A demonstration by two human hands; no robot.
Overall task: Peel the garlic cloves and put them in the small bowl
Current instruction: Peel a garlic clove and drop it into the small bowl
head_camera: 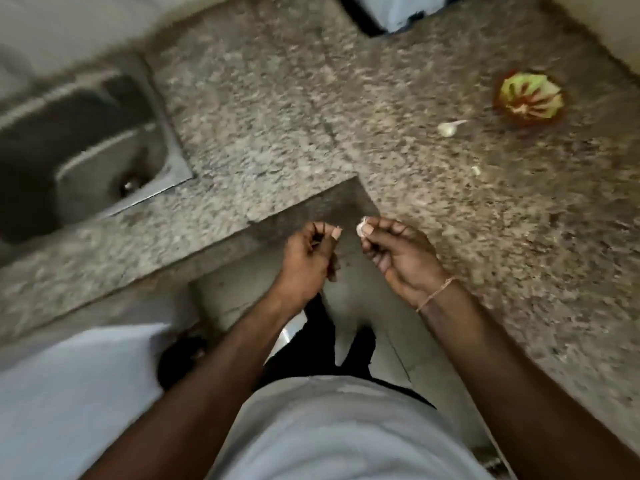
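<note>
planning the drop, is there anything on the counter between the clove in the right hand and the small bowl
Mostly no. The right hand pinches a garlic clove; the small bowl sits far right on the counter. Only a loose clove beside the bowl and a small scrap lie near that path, both flat.

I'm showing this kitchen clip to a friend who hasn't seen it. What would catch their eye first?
Probably the two hands at centre, over the counter's inner corner: the right hand pinches a pale garlic clove, while the left hand is curled beside it, apart from the clove. Next, the bright red-and-green small bowl at far right on the speckled counter, with a loose clove lying just left of it.
</note>
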